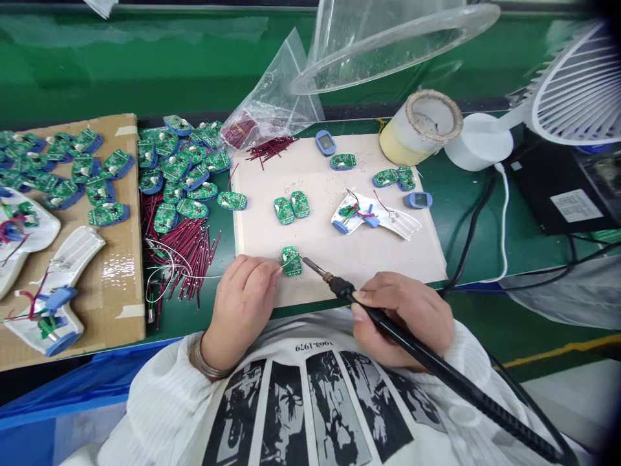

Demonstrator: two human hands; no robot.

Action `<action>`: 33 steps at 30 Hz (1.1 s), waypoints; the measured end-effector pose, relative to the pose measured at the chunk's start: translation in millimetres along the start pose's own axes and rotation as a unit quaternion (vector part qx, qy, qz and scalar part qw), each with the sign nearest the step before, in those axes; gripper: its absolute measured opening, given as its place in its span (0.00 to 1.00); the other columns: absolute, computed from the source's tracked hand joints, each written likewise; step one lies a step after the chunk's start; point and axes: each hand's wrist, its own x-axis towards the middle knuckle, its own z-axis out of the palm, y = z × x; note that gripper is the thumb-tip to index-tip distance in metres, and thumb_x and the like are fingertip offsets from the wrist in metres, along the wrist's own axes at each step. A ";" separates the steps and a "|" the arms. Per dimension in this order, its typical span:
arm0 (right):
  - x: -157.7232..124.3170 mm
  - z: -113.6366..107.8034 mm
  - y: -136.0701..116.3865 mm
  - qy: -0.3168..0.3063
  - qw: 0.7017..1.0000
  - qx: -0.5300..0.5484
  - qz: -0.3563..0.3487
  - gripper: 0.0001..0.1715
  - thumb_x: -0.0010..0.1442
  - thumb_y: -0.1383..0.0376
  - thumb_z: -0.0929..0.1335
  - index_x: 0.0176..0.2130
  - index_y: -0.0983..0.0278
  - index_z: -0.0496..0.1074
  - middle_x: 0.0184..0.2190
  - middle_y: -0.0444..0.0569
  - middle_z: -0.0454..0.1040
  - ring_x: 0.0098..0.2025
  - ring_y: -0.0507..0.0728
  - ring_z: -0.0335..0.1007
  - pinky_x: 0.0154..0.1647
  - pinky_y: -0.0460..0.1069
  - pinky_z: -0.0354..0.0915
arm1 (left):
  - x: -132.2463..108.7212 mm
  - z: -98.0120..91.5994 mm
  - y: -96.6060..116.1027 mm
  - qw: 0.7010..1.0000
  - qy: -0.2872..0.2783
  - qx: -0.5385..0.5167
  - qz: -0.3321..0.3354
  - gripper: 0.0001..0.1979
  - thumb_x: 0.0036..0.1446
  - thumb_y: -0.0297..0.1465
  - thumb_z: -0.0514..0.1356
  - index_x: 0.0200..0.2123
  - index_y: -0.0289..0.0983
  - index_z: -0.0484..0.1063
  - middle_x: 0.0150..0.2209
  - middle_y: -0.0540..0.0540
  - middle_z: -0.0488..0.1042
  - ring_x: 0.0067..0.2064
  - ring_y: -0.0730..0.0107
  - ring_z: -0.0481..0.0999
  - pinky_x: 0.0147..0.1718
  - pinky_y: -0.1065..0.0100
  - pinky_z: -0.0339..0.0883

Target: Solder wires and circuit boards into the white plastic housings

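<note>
A small green circuit board [292,261] lies near the front edge of a beige work mat [339,259]. My left hand [242,304] is closed just left of it, pinching a thin wire whose end reaches the board. My right hand [405,317] grips a black soldering iron [388,327]; its metal tip touches the board's right edge. Two more green boards [292,208] lie side by side further up the mat.
A heap of green boards [179,165] and loose red wires [187,255] lie left of the mat. Cardboard [123,272] holds more boards and white housings [53,285]. A white assembly with wires [373,220], tape roll [422,126], fan [577,84] and plastic bag [272,103] stand behind.
</note>
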 end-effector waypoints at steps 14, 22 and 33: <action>-2.3 0.6 2.8 0.050 0.998 0.022 0.002 0.12 0.53 0.75 0.67 0.37 0.61 0.67 0.23 0.44 0.70 0.23 0.54 0.68 0.22 0.49 0.68 | 6.5 -8.6 -3.3 1.000 -0.016 -0.012 0.000 0.02 0.62 0.24 0.57 0.35 0.36 0.68 0.32 0.45 0.75 0.35 0.64 0.71 0.36 0.64 0.66; -2.7 4.4 7.9 0.050 0.998 0.041 -0.004 0.11 0.53 0.74 0.68 0.37 0.63 0.68 0.24 0.44 0.70 0.24 0.53 0.69 0.23 0.48 0.68 | 6.9 -5.6 -1.0 1.000 -0.022 0.011 0.002 0.03 0.63 0.25 0.56 0.35 0.36 0.69 0.31 0.45 0.75 0.34 0.63 0.71 0.35 0.63 0.67; -1.1 7.1 10.0 0.045 0.998 0.046 -0.008 0.10 0.52 0.74 0.68 0.36 0.64 0.68 0.24 0.44 0.70 0.24 0.53 0.69 0.24 0.48 0.67 | 7.9 -5.6 -0.2 1.000 -0.019 0.019 0.003 0.04 0.62 0.25 0.56 0.34 0.37 0.68 0.31 0.45 0.75 0.34 0.64 0.72 0.35 0.64 0.67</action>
